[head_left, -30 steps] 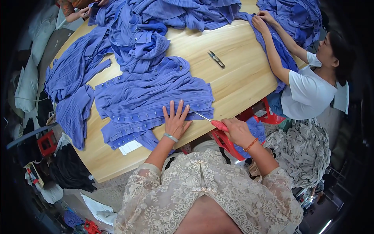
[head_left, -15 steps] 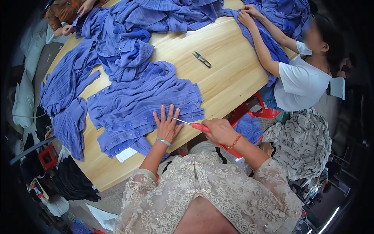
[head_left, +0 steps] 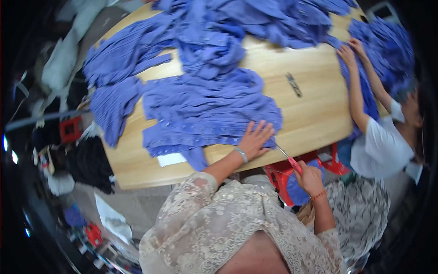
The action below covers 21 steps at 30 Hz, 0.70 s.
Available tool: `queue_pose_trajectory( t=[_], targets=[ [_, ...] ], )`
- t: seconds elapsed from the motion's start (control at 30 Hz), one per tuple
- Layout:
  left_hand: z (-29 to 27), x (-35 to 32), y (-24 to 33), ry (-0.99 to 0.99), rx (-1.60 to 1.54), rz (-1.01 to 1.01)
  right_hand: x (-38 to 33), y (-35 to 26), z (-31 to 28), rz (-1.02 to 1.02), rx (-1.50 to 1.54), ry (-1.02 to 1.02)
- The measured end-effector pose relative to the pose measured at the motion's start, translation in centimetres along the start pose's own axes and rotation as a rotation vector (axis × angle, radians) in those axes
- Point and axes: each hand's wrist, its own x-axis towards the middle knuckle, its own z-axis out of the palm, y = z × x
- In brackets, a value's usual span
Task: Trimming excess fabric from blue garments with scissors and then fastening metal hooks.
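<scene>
While the left hand (head_left: 256, 140) presses flat on the blue garment (head_left: 207, 107) at the centre of the frame, its fingers extended and gripping nothing, the cloth is presumably kept from sliding. Right of centre, the right hand (head_left: 311, 178) has its fingers closed around the red handle of a thin-shafted tool (head_left: 294, 165), apparently held that way to aim the shaft at the garment's lower right corner; whether the tip touches cloth, I cannot tell. The garment lies spread on the wooden table (head_left: 315, 109), which likely leaves its fastener-lined edge within reach. Small snips (head_left: 294, 84) lie apart, upper right.
</scene>
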Motion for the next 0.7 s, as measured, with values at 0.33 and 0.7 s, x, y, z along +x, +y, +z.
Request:
queue_pose_trajectory(
  t=[0.33,0.7],
  targets=[
    [0.3,-0.6,-0.1,0.09,-0.018,0.017,1.2,-0.7,-1.8,-0.027,-0.06,-0.085],
    [0.1,-0.9,-0.7,0.06,-0.175,0.031,2.9,-2.9,-2.6,0.003,-0.106,-0.065]
  ],
)
